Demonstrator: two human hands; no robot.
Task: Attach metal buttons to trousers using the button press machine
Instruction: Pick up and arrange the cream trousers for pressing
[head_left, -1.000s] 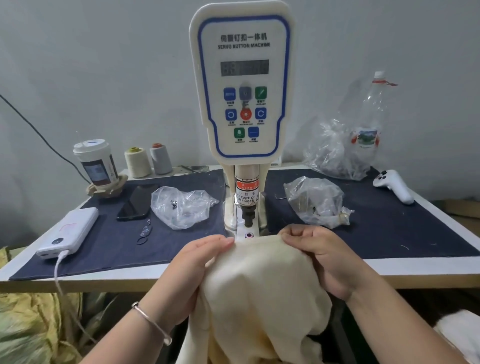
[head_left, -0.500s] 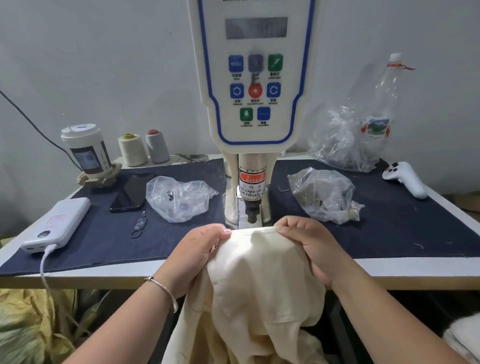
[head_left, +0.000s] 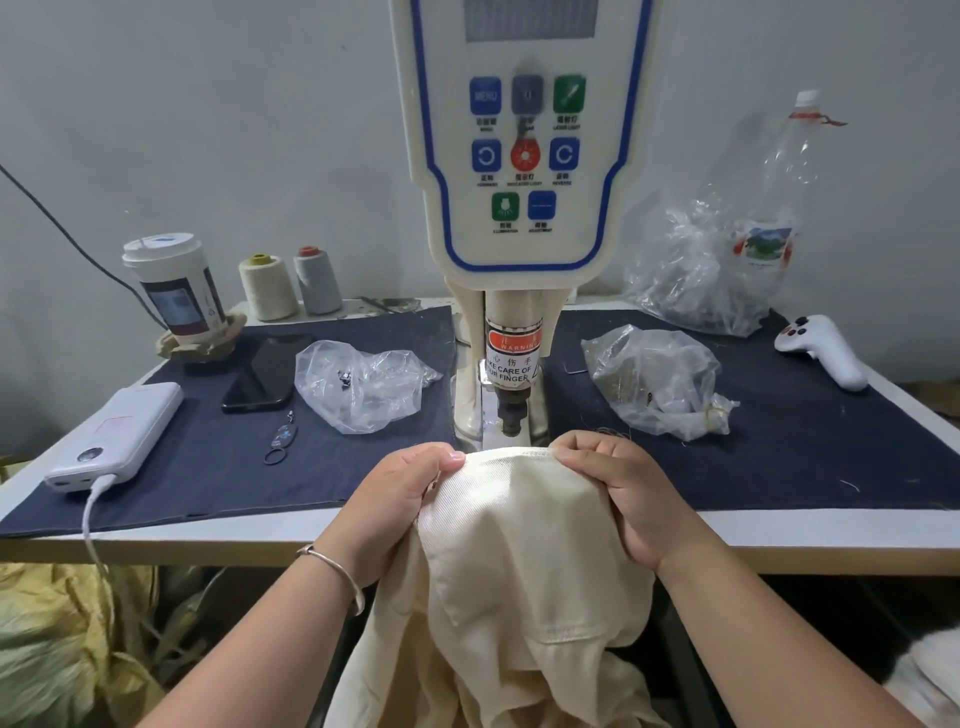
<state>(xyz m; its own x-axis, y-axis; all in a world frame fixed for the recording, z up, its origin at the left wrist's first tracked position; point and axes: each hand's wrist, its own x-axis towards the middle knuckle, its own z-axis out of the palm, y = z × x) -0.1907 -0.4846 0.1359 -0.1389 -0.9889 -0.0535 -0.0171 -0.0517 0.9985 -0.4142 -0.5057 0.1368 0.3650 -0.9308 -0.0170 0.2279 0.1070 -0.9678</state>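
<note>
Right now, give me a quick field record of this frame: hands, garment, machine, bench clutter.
left hand: grips the left side of the trousers' top edge
right hand: grips the right side of the same edge
trousers: cream, edge held just below the press head, rest hangs off the table
button press machine: upright at centre, press head raised, clear of the cloth
left of machine: plastic bag, phone, power bank
right of machine: bag of parts, white controller

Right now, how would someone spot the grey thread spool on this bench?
Start at the tall button press machine and look left along the wall. Two thread cones stand beside a paper cup. The grey thread spool is nearest the machine, red-capped; the cream spool is yellow-capped.
</note>
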